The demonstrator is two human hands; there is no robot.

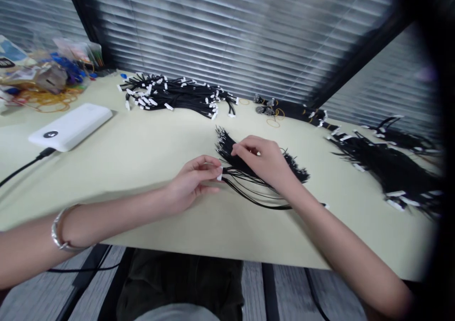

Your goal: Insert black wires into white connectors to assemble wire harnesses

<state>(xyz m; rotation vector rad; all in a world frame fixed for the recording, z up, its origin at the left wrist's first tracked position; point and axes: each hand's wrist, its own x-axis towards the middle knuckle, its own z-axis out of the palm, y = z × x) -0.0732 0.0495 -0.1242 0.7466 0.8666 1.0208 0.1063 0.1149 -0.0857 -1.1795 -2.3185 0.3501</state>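
My left hand (199, 179) pinches a white connector (220, 173) between thumb and fingertips. Thin black wires (254, 197) run from that connector to the right, curving across the table toward a small white end piece (325, 205). Over a bundle of loose black wires (229, 146) with shiny tips hovers my right hand (261, 157), its thumb and index finger pressed together. Whatever lies between those fingertips is too small to make out. Part of the bundle is hidden beneath my right hand and wrist.
Black cables with white connectors (177, 93) are heaped at the back; more black cables (384, 164) lie at right. Banded black wires (295, 110) lie near the blinds. A white power bank (73, 126) with a plugged-in cable, yellow rubber bands (50, 98) and plastic bags sit at left.
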